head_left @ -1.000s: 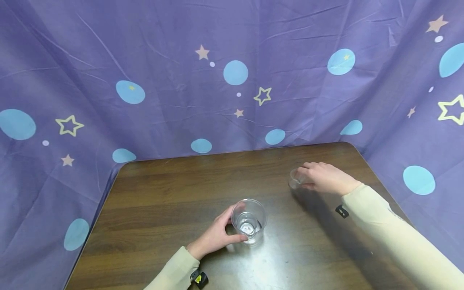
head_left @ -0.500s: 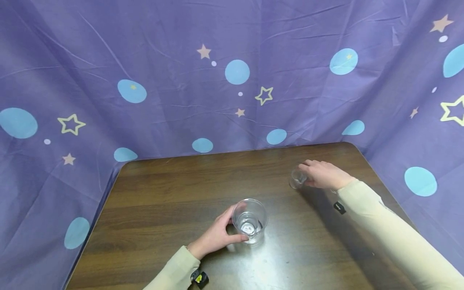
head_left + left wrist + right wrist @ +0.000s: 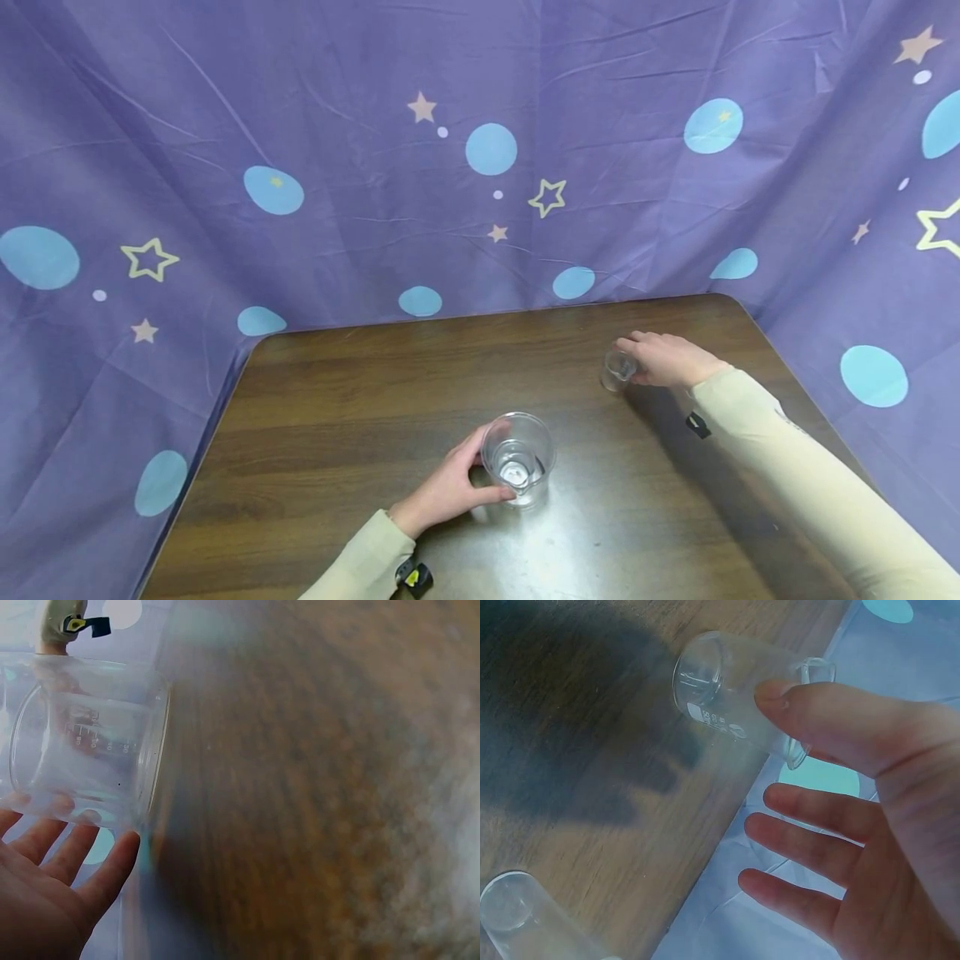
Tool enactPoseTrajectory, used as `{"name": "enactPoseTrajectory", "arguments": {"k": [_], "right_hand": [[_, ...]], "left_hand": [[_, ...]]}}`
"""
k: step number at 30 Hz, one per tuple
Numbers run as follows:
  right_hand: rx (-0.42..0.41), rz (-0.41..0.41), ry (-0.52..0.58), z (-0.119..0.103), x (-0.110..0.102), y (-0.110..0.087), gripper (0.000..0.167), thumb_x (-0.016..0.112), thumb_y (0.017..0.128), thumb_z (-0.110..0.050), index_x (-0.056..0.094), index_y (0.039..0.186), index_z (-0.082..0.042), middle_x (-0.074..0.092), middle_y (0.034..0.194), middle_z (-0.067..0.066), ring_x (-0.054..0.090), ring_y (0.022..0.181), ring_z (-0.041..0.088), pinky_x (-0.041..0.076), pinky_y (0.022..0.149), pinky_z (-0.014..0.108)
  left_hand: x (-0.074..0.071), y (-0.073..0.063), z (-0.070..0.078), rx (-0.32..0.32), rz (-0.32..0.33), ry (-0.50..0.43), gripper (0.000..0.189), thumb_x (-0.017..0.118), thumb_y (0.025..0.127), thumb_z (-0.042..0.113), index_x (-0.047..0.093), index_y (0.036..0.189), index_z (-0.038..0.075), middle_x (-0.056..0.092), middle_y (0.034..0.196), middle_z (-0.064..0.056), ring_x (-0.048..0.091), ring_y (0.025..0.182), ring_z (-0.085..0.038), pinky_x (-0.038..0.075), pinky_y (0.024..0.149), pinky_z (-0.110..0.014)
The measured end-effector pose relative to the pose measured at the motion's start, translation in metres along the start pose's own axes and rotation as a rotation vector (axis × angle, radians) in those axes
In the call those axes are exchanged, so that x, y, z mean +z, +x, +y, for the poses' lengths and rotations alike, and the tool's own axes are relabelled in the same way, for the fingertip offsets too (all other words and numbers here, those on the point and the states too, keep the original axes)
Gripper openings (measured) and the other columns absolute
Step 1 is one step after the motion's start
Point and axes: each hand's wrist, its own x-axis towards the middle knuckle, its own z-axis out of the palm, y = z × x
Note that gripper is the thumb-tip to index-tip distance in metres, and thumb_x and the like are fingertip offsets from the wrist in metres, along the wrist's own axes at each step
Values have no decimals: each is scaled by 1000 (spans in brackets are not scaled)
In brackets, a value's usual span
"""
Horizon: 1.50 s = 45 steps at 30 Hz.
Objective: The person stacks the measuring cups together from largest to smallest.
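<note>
In the head view a wide clear beaker (image 3: 547,442) stands upright near the table's middle, with a smaller clear vessel (image 3: 514,457) nested in it. My left hand (image 3: 452,487) holds the wide one from its left side, thumb across the front and fingers round the back. Printed scale marks show through its wall in the left wrist view, where several fingertips (image 3: 129,844) lie against it. Farther back on the right, my right hand (image 3: 670,360) pinches a small glass beaker (image 3: 739,694) near its rim; the thumb lies on the wall, the index finger is mostly hidden, three fingers stay off it.
The brown wooden table (image 3: 360,400) has rounded back corners. A purple curtain (image 3: 360,167) with stars and blue spots hangs behind it and at both sides. Light glares on the tabletop in front of the wide beaker.
My right hand has drawn slightly back, and more of the small beaker shows beside its fingers. The left hand and the wide beaker hold their place.
</note>
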Motion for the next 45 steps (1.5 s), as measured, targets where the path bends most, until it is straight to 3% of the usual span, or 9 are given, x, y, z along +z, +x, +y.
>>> {"name": "enactPoseTrajectory", "arguments": {"k": [14,26,41,45], "right_hand": [[20,-40,33,2,1,3,47,90,75,-10,65,114,-7,61,93,7,66,82,29,59,69,50],[51,-127,132,0,-3,-2,45,87,79,-13,65,118,-9,66,102,10,67,89,28,60,76,49],[72,-149,114,-15,-17,-17,43,86,78,-17,66,115,-9,66,100,7,66,89,27,59,78,50],[63,-163,109,-21,-23,-19,46,85,80,-18,66,119,-8,68,108,11,68,97,32,59,83,53]], "left_hand": [[0,0,1,17,2,2,93,90,82,28,40,159,18,52,154,-9,56,130,-24,53,105,-35],[0,-1,0,20,0,-3,93,90,82,28,40,159,19,52,154,-9,56,129,-22,53,105,-35],[-1,-1,-1,16,-9,14,93,89,83,33,38,160,22,51,154,-8,58,126,-23,54,104,-34],[-1,-1,-1,19,-10,12,94,89,84,33,36,161,23,49,156,-7,57,129,-23,54,104,-34]]}}
